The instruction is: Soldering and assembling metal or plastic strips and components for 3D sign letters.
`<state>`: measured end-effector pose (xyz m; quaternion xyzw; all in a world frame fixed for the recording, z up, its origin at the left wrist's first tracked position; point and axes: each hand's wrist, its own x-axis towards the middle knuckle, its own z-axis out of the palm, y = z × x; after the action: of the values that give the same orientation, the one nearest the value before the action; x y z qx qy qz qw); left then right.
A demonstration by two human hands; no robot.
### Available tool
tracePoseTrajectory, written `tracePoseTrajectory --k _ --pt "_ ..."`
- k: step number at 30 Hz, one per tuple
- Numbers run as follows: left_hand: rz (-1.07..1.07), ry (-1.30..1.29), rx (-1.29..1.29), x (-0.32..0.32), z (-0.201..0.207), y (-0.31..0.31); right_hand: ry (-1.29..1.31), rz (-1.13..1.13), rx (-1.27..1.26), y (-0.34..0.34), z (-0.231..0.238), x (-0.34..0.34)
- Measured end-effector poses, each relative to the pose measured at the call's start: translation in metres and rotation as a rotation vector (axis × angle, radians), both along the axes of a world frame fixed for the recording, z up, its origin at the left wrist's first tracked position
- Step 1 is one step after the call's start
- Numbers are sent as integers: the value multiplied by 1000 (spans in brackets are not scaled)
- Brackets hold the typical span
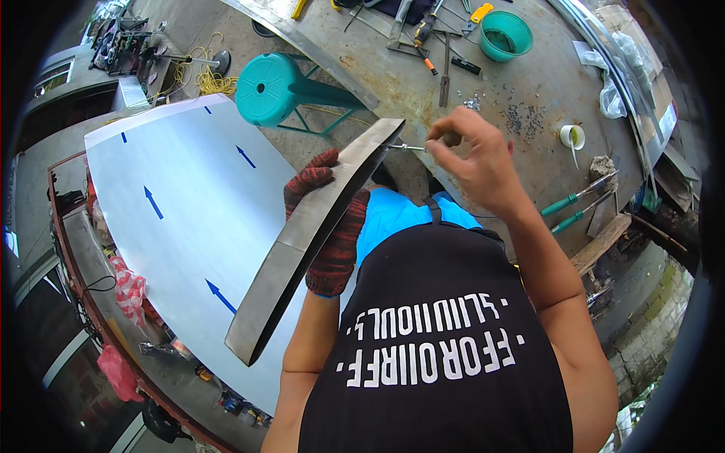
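My left hand (336,245), in a dark red and black knitted glove, is wrapped round a long, bent grey sheet-metal piece (302,215). This piece is folded into a narrow channel, and it slants from lower left to upper right in front of my chest. From its upper end sticks out a thin, shiny metal bolt (408,147), with what looks like a nut on it. My bare right hand (472,155) pinches the bolt's outer end between thumb and forefinger. The fingertips partly hide that end.
A large shiny metal sheet (189,196) with blue arrows lies at left, near a teal stool (260,90). The metal-topped table (483,128) holds a green bowl (506,36), scattered small fasteners (526,121), a small white cup (572,137), green-handled snips (566,204) and several hand tools.
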<state>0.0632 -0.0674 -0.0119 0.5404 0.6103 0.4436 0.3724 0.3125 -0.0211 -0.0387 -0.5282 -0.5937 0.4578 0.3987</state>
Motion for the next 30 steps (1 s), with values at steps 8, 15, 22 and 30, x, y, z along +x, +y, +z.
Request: tracePoseTrajectory --k 8,15,22,30 --pt "-33 -137 127 13 3 -5 -198 73 279 1 17 -25" --pt "-106 -286 219 21 13 -5 -194 42 269 2 25 -27" --pt "-139 -71 245 20 10 2 -152 35 218 1 28 -17" --pt "-151 -20 265 45 -2 20 -195 -53 229 0 22 4"
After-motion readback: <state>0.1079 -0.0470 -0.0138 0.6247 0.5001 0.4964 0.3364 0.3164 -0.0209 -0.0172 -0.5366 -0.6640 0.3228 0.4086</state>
